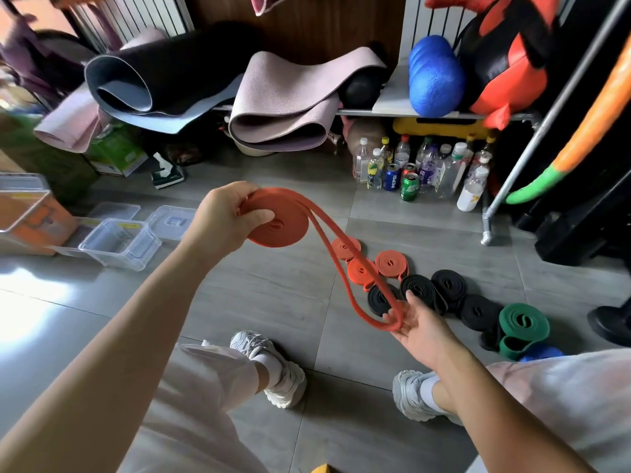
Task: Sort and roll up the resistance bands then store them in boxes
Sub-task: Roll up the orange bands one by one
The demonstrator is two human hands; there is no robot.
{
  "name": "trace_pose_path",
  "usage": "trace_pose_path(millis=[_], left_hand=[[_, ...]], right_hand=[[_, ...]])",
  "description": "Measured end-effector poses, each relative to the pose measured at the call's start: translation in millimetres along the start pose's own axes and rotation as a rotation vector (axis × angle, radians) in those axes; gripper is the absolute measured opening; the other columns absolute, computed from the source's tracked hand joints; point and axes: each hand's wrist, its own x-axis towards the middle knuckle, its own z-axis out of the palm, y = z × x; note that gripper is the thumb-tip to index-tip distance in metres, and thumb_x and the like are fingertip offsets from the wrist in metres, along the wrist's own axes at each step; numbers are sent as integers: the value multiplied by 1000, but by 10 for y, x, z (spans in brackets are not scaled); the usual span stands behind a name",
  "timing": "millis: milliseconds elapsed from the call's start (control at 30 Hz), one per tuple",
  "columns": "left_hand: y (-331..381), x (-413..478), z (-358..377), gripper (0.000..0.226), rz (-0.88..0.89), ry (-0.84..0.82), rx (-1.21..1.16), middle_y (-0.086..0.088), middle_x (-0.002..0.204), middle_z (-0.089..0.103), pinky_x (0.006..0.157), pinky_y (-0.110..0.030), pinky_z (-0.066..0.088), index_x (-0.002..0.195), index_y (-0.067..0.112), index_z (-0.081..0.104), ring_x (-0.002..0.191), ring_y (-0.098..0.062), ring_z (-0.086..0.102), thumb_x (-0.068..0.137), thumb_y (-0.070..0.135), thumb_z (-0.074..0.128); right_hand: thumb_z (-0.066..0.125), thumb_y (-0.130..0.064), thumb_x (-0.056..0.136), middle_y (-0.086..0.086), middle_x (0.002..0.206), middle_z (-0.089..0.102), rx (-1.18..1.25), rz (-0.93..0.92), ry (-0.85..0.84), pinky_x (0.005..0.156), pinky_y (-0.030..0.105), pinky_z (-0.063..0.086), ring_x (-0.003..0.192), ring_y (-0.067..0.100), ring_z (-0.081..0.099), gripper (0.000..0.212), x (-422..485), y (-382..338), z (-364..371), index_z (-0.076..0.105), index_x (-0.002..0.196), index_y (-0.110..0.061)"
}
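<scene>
1. The left hand (227, 216) grips the half-rolled orange band (283, 228) with curled fingers and thumb, above the floor (266, 302).
2. The right hand (418, 324), fingers almost straight, carries the band's loose loop.
3. The rolled bands (391, 262) lie on the floor just beyond the right hand.

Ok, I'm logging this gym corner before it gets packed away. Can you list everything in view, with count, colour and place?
orange band: one, orange, half coiled, held above the floor
rolled orange bands: three, orange, floor centre
rolled black bands: at least four, black, just right of the orange rolls
rolled green band: one, green, right end of that row
clear boxes: at least two, transparent, floor left
lids: two, clear, behind the boxes
mats: about three, pink and black, on the shelf
foam ball: one, blue, shelf right
bottles and cans: many, mixed, under the shelf
shoes: two, white, near floor
left grip: pinches the coil
right grip: straight fingers carry the band's loose loop
</scene>
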Motion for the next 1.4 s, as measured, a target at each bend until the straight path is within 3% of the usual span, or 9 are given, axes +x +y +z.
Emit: trace_pose_path(millis=[100, 200, 367, 433, 600, 733, 1033, 1200, 1400], left_hand=[[62, -26, 62, 16, 48, -50, 79, 8, 73, 59, 67, -33, 49, 86, 24, 61, 69, -19, 58, 79, 13, 71], [152, -92, 166, 16, 130, -132, 172, 14, 72, 58, 64, -24, 43, 88, 26, 61, 68, -10, 55, 79, 16, 70], [217, -178, 374, 18, 175, -192, 226, 8, 78, 61, 69, -28, 43, 97, 21, 64, 77, -18, 56, 80, 19, 69], [224, -186, 417, 18, 186, -209, 239, 7, 82, 63, 73, -32, 48, 98, 20, 64, 80, -20, 58, 80, 19, 68], [209, -201, 447, 17, 210, -233, 268, 9, 79, 59, 71, -33, 48, 98, 22, 64, 77, -19, 56, 81, 19, 67], [159, -209, 480, 18, 198, -275, 261, 8, 82, 62, 73, -35, 49, 98, 23, 63, 78, -21, 57, 81, 20, 66], [177, -262, 533, 18, 209, -240, 13, 10, 76, 63, 73, -39, 52, 93, 16, 67, 75, -19, 63, 85, 28, 56], [163, -283, 572, 5, 39, -208, -231, 6, 73, 65, 69, -46, 55, 80, 32, 62, 70, -23, 63, 76, 33, 58], [142, -286, 558, 28, -4, -222, -255, 2, 82, 68, 73, -48, 56, 81, 37, 62, 81, -29, 66, 78, 12, 73]], right_hand=[[48, -30, 96, 9, 90, 66, -315, -81, 22, 108, 39, 32, 93, 20, 59, 24, 2, -4, 52, 62, 87, -12], [49, -35, 95, 22, 116, 62, -622, -283, 11, 107, 45, 34, 117, 33, 54, 28, -41, -94, 197, 64, 93, -12], [60, -47, 84, -4, 106, 68, -754, -630, -275, 89, 26, 45, 101, 7, 62, 48, -392, -442, 655, 65, 115, -10], [65, -41, 75, 0, 114, 68, -710, -699, -367, 91, 23, 48, 106, 9, 63, 54, -513, -540, 806, 64, 119, -9], [77, -14, 73, -9, 88, 74, -746, -802, -380, 81, 32, 55, 85, 10, 69, 25, -655, -649, 960, 72, 92, -30], [75, -13, 78, -12, 83, 73, -856, -893, -355, 79, 34, 56, 79, 8, 68, 22, -679, -643, 970, 72, 89, -33], [76, -12, 76, -19, 79, 72, -823, -900, -364, 81, 29, 55, 79, 6, 68, 29, -677, -638, 907, 69, 85, -39], [73, -4, 75, -16, 79, 73, -701, -846, -398, 77, 23, 55, 78, 6, 69, 28, -659, -596, 858, 70, 85, -30], [72, 2, 73, -15, 71, 72, -635, -792, -411, 65, 16, 52, 68, 2, 68, 29, -659, -599, 888, 69, 85, -24]])
